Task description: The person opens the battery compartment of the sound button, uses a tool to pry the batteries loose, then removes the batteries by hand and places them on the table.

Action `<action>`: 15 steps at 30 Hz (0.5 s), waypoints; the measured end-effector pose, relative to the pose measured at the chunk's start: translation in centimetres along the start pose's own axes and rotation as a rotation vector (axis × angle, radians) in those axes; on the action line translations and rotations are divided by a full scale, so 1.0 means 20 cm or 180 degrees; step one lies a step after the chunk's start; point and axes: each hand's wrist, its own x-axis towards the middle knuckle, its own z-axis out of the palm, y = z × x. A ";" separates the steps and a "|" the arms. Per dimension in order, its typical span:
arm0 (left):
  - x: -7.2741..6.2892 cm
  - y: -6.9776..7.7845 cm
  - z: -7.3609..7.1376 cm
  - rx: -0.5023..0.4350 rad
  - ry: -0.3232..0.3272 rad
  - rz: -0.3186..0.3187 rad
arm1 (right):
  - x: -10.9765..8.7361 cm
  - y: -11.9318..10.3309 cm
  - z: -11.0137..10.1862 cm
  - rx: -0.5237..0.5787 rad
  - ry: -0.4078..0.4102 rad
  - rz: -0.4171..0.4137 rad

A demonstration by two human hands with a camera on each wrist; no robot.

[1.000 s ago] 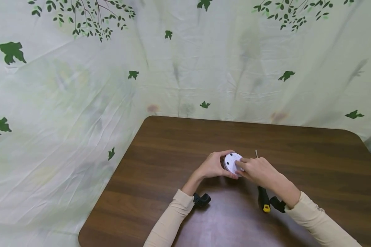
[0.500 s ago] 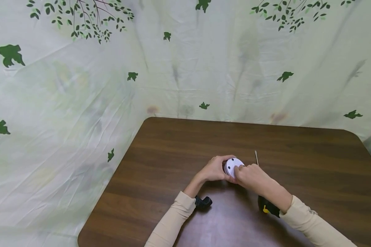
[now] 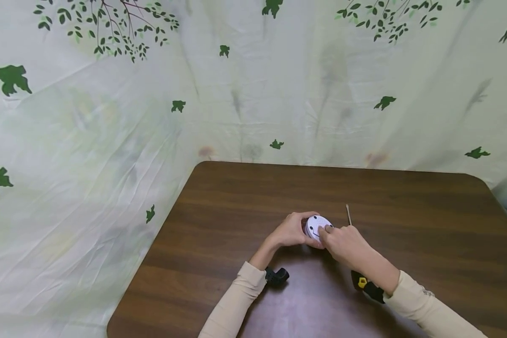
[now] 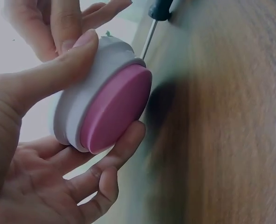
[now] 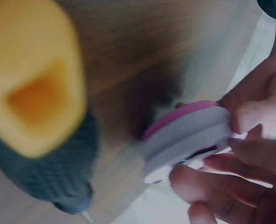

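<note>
A round white-and-pink push button device [image 3: 314,225] is raised in my left hand [image 3: 292,231], its white back with dark holes turned upward. Thumb and fingers grip its rim; the pink side [image 4: 117,107] faces the table in the left wrist view. My right hand [image 3: 347,241] is at the back, with fingertips pinching a white piece that looks like a cover. Beside these fingers, a dark gap [image 5: 203,153] shows in the device. A screwdriver lies under the right forearm; its shaft [image 3: 349,215] and yellow handle end [image 3: 362,282] stick out.
The brown wooden table [image 3: 245,197] has rounded corners. A pale cloth with green leaf prints [image 3: 279,94] hangs behind and to the left. Black wrist cameras [image 3: 277,277] sit on both wrists, the right one close to the screwdriver handle.
The device moved slightly down and toward me, then stayed nearly still. The right fingers shifted on its back, and a dark line now shows there. The screwdriver still lies on the table.
</note>
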 end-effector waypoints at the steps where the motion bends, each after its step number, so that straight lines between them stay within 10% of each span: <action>1: 0.00 0.00 0.00 0.0000 0.0012 0.0008 | 0.00 0.00 0.00 0.0037 -0.0002 0.0032; 7: 0.00 -0.02 -0.02 -0.0101 0.0016 0.0107 | 0.00 0.02 -0.01 0.0377 -0.0065 0.0295; 15: -0.01 0.01 -0.05 -0.0447 0.0039 0.0044 | 0.03 0.13 -0.03 0.2089 -0.0309 0.1501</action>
